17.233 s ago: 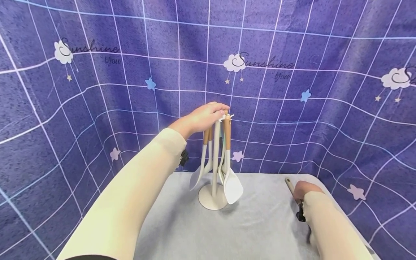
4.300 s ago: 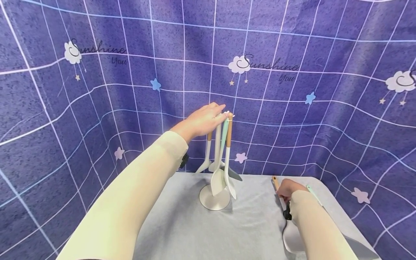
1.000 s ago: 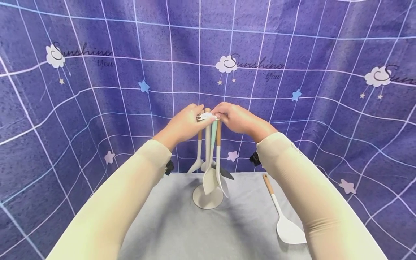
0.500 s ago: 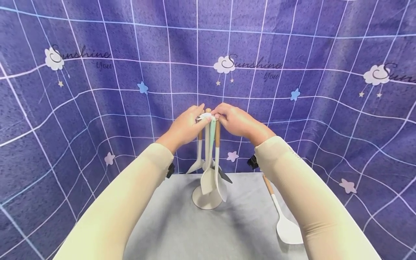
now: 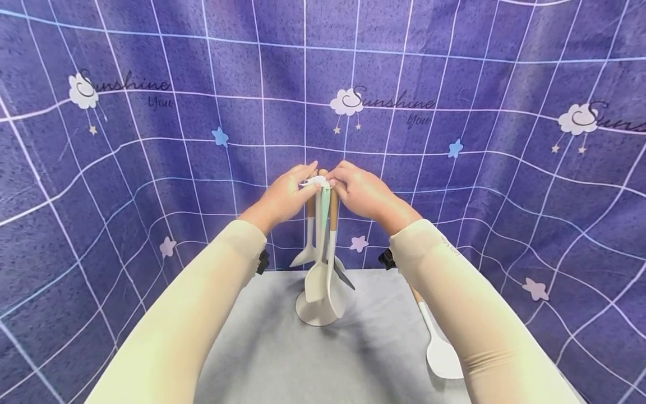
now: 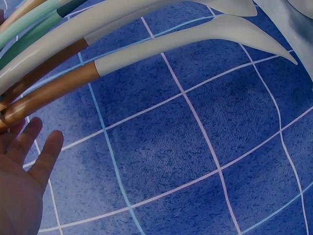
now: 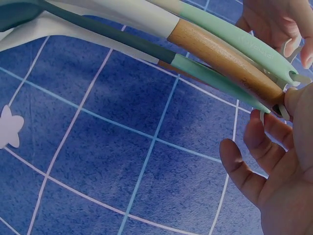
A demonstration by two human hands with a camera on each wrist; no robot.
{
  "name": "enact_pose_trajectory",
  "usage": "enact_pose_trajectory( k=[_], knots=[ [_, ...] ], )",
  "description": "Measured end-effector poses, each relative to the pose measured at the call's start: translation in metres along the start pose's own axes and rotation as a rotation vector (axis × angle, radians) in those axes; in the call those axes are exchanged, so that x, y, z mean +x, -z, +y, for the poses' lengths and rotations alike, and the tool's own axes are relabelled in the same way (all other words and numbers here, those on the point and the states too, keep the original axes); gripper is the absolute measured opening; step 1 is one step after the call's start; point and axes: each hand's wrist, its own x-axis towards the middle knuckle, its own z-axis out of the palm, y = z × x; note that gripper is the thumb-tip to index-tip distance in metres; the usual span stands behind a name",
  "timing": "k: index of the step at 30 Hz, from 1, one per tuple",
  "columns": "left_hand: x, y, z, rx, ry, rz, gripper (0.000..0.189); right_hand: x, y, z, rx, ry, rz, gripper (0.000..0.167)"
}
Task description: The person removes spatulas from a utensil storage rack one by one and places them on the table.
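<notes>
Near the middle of the head view stands a cream utensil stand [image 5: 304,314] with a round base. Several kitchen utensils hang from its white hook ring [image 5: 315,180]. My left hand [image 5: 285,197] grips the ring, thumb in front and fingers behind. On the other side, my right hand [image 5: 365,191] pinches the top end of a white spoon [image 5: 337,292] with a wooden handle [image 7: 234,71]. Beside it hangs a cream utensil [image 5: 317,280] with a mint-green handle [image 7: 247,46]. A darker utensil [image 7: 122,38] hangs behind. In the left wrist view, another wooden handle [image 6: 54,100] runs past my spread fingers.
A white turner [image 5: 444,359] with a wooden handle lies on the grey table cover [image 5: 303,370], partly behind my right sleeve. A blue-purple gridded curtain [image 5: 393,73] rises behind and at both sides.
Earlier my right hand was low at the right, on a handle, then on the turner, which now lies there. It has risen to the ring. Over the last second the hanging utensils shifted left.
</notes>
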Motion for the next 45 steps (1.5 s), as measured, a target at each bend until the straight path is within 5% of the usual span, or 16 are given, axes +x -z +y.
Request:
enact_pose_trajectory(
  k=[11, 21, 31, 45],
  knots=[
    [0.003, 0.007, -0.007, 0.021, -0.023, -0.049, 0.071, 0.000, -0.001, -0.005, -0.026, 0.018, 0.034, 0.033],
    [0.010, 0.006, -0.005, 0.075, -0.125, 0.050, 0.066, -0.001, 0.005, -0.008, -0.050, 0.000, 0.030, 0.030],
    [0.004, 0.004, -0.009, 0.010, -0.152, 0.060, 0.061, -0.003, 0.001, -0.013, -0.067, 0.016, 0.032, 0.030],
    [0.000, 0.002, -0.009, -0.123, -0.073, 0.065, 0.055, -0.006, -0.002, -0.017, -0.105, -0.002, 0.039, 0.035]
  ],
)
